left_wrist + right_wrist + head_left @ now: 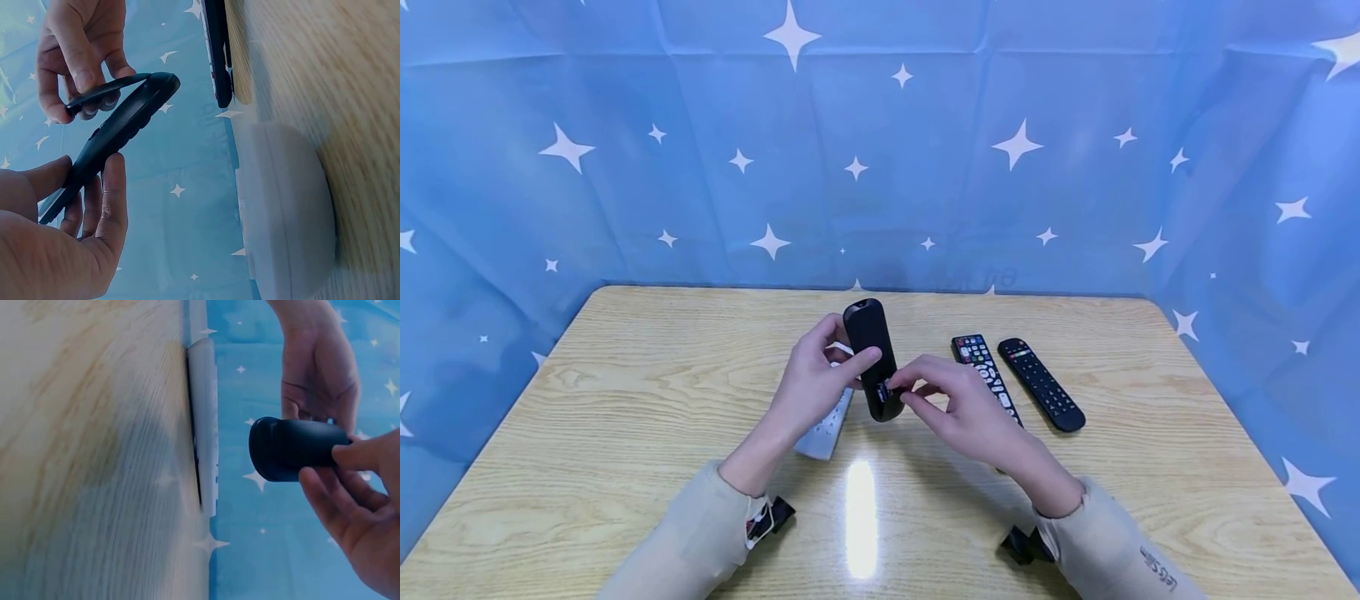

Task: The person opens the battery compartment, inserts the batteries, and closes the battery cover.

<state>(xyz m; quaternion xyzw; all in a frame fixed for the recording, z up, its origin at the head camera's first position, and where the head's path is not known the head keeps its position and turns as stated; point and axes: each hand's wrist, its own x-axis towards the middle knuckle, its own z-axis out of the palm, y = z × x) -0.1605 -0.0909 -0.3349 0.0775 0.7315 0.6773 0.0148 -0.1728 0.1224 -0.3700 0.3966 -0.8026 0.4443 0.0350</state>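
A black remote control (868,333) is held tilted above the table, its back up, with part of the battery compartment (883,390) showing near the lower end. My left hand (820,367) grips its sides, thumb across the back; in the left wrist view the left fingers (112,206) support it from below. My right hand (951,404) pinches the black battery cover (109,91) by one end. That end stands raised off the remote, while the cover's other end meets the remote's rounded tip. In the right wrist view the cover (309,442) lies between thumb and fingers.
A white remote (823,435) lies on the wooden table (625,417) under my left hand. Right of my hands lie a black remote with coloured and white buttons (981,358) and another black remote (1042,385). A blue star-patterned cloth (880,167) hangs behind the table.
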